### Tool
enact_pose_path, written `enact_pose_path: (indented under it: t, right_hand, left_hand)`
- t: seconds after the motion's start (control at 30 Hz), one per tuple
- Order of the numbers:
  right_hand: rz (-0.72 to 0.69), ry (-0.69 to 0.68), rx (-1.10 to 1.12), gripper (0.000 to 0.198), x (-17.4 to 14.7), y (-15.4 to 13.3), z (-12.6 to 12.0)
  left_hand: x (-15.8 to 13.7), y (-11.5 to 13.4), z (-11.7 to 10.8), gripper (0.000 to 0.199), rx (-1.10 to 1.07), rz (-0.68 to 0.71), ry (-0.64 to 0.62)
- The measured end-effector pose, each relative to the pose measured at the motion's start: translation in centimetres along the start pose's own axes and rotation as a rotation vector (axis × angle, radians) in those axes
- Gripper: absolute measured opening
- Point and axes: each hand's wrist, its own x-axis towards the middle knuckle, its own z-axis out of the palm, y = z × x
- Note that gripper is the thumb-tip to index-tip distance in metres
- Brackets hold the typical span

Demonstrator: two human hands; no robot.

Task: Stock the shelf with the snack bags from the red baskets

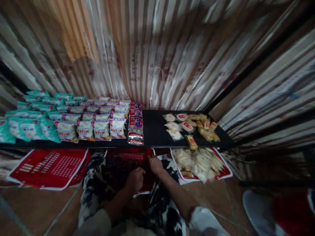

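Both of my hands are low over a red basket (130,151) with a pale rim, set between my knees. Small dark items (120,164) lie inside it, too dim to name. My left hand (136,179) is curled closed above the basket's right part. Just beyond it, my right hand (155,164) is closed near the basket's right edge, fingertips bent inward. Whatever either hand grips is lost in shadow. Ahead, on a black shelf (156,131), lies a column of red and silver packets (135,124).
Teal snack bags (31,127) and white snack bags (85,130) stand in rows on the shelf's left. Round wafer packs (173,127) and yellow packs (208,132) lie to the right. Red baskets flank my knees: left (27,167), and right (227,170) with wafer packs. A striped curtain (147,59) hangs behind.
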Motion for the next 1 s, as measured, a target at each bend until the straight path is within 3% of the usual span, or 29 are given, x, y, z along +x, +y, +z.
enact_pose_path:
  t: [0.2,0.4,0.5,0.67,0.73,0.87,1.0]
  right_hand:
    - [0.052,-0.070,-0.039,0.032,0.8,-1.5,1.1]
    - [-0.042,-0.071,-0.014,0.039,-1.2,-2.1,0.0]
    - [-0.151,-0.062,0.030,0.045,-2.6,-1.7,-1.6]
    - [-0.467,0.001,0.212,0.067,-4.8,-0.9,-5.6]
    - [-0.506,0.004,0.293,0.067,-5.3,-1.0,-7.2]
    - [-0.504,0.032,0.495,0.056,-5.3,-1.5,-9.7]
    - [-0.407,0.068,0.818,0.049,-4.5,-1.4,-10.2]
  left_hand:
    - [-1.3,-0.4,0.0,0.037,-0.025,-0.045,0.008]
    - [-1.6,-2.2,0.2,0.037,0.029,-0.116,0.031]
    - [-1.2,-3.0,0.1,0.049,0.035,-0.178,0.079]
    - [-0.4,-3.1,-1.0,0.063,-0.047,-0.272,0.158]
    - [-0.1,-3.0,-1.6,0.055,-0.152,-0.294,0.152]
    - [0.2,-2.8,-2.6,0.010,-0.355,-0.297,0.102]
    - [0.2,-2.4,-3.0,0.016,-0.486,-0.275,0.035]
